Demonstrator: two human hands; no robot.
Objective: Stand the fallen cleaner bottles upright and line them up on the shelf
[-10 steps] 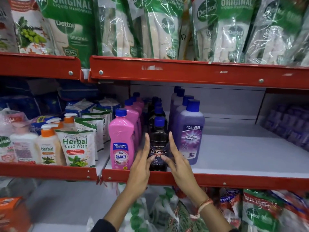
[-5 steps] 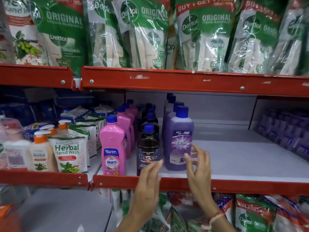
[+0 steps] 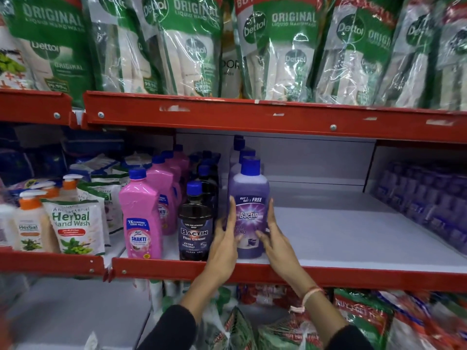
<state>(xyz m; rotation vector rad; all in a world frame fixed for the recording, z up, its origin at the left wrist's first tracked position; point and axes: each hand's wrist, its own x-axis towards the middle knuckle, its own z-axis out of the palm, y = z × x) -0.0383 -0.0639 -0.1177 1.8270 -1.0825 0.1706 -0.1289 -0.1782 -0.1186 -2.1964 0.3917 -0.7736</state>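
Observation:
Three rows of cleaner bottles stand upright on the middle shelf [image 3: 353,248]. A pink Shakti bottle [image 3: 141,215] leads the left row, a black Bactin bottle [image 3: 195,228] the middle one, a purple Bactin bottle [image 3: 250,210] the right one. My left hand [image 3: 225,246] presses flat against the purple bottle's left side, between it and the black bottle. My right hand [image 3: 274,238] presses against its right side. Both hands clasp this front purple bottle near the shelf's front edge. More bottles of each colour stand behind, partly hidden.
Herbal hand wash pouches [image 3: 73,228] and pump bottles [image 3: 30,223] fill the shelf to the left. Green Dettol refill packs [image 3: 278,51] hang over the red upper rail [image 3: 252,117]. Bare white shelf lies right of the purple row; purple packs [image 3: 429,198] sit at far right.
Both hands left the black bottle, dropped to the shelf edge, then moved right and closed around the front purple bottle. The camera has come closer.

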